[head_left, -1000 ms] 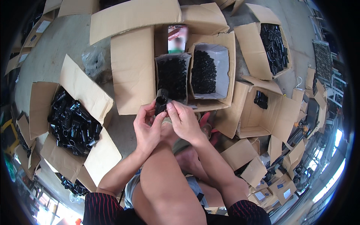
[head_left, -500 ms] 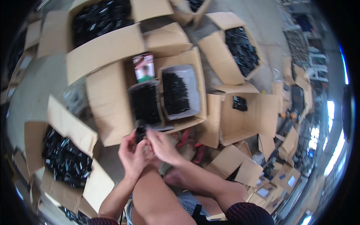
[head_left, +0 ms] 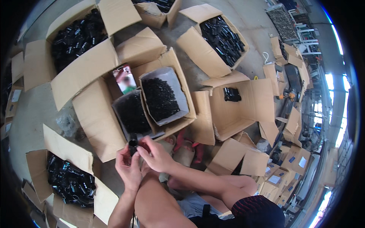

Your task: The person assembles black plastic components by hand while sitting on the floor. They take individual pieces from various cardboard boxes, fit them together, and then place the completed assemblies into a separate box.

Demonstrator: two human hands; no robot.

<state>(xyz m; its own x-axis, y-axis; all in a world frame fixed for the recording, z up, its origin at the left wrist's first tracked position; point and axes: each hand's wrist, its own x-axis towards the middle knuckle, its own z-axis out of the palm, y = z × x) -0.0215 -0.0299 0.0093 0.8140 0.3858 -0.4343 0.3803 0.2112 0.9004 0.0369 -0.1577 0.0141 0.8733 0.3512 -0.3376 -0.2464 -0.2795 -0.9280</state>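
Observation:
My left hand (head_left: 128, 169) is closed around a short black tubular part (head_left: 132, 144), whose round open end faces up. Close against that part's right side, my right hand (head_left: 155, 155) is pinched; whatever its fingertips hold is too small or hidden to name. Both hands are just in front of a large open carton (head_left: 93, 114). Inside that carton stand two trays of small black pieces: a darker tray (head_left: 131, 114) nearest my hands and a pale-lined tray (head_left: 183, 97) to its right. A printed picture card or packet (head_left: 124, 79) rests behind them.
Open cartons of black plastic parts stand at the lower left (head_left: 70, 180), upper left (head_left: 78, 40) and upper right (head_left: 222, 40). A carton (head_left: 237, 114) to the right holds a small black bundle. A clear plastic bag (head_left: 67, 123) lies on the floor. My bare legs are below my hands.
The view has turned and shifted, so the cartons appear moved leftward. My hands remain together at the black part, whose round open end now shows clearly.

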